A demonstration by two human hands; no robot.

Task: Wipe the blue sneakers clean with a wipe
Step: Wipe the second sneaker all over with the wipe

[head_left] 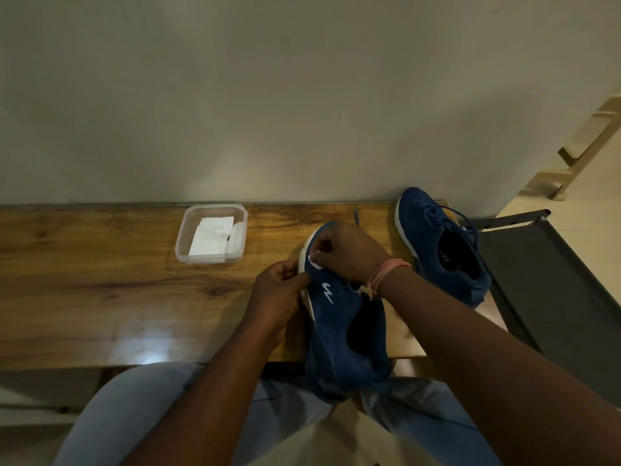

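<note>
Both hands' grip tilts blue white-soled sneaker (339,317) sideways.

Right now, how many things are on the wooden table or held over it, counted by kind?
Blue sneakers: 2, one held, one resting at the right
Clear plastic container: 1, with folded white wipes inside
Wipe in the right hand: 1
Total: 4
</note>
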